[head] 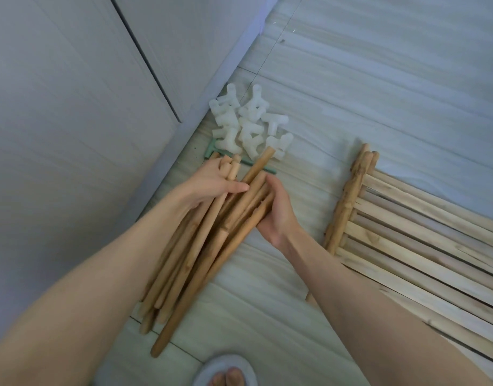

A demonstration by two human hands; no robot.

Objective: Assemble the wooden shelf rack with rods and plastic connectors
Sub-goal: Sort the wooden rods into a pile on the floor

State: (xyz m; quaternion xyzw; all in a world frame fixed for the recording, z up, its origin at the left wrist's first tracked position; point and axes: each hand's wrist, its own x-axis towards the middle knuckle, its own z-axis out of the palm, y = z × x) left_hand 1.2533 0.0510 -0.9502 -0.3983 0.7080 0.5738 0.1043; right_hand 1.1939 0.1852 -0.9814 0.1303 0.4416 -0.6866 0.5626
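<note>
A bundle of several round wooden rods lies slanted on the floor at centre. My left hand presses on the bundle's upper left side, fingers wrapped over several rods. From the right, my right hand cups the bundle, fingers curled under the rods. A pile of several white plastic connectors sits just beyond the rod tips, against the wall. To the right lie stacked slatted wooden shelf panels, flat on the floor.
A green plastic tool lies partly under the rods and connectors. A grey wall and baseboard run diagonally on the left. A foot in a grey slipper shows at the bottom edge. Pale floor tiles stretch behind.
</note>
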